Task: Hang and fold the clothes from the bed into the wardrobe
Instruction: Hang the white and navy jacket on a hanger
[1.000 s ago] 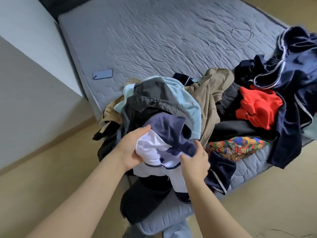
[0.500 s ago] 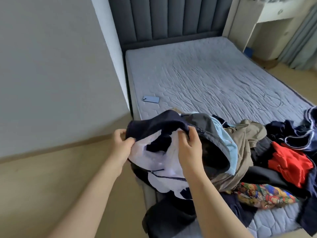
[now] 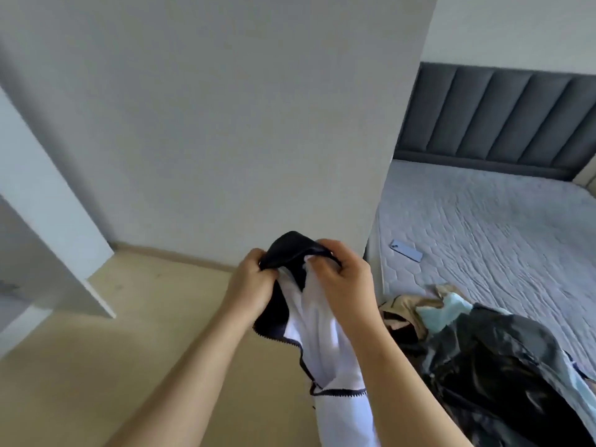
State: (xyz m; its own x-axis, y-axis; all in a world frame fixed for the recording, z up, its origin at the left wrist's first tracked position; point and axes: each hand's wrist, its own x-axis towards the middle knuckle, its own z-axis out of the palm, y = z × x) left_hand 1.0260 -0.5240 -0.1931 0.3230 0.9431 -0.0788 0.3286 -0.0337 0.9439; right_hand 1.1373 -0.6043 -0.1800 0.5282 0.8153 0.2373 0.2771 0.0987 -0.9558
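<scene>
The jacket (image 3: 319,333) is coming off the clothes pile (image 3: 483,356) and swinging away from the bed (image 3: 483,227).
The left hand (image 3: 254,280) and right hand (image 3: 346,285) are gripping its dark collar with fingers curled tight. It is hanging between them, likely needing a hanger next.

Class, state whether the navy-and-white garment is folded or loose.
Loose: left hand and right hand grip the garment at its top; its white body dangles.
</scene>
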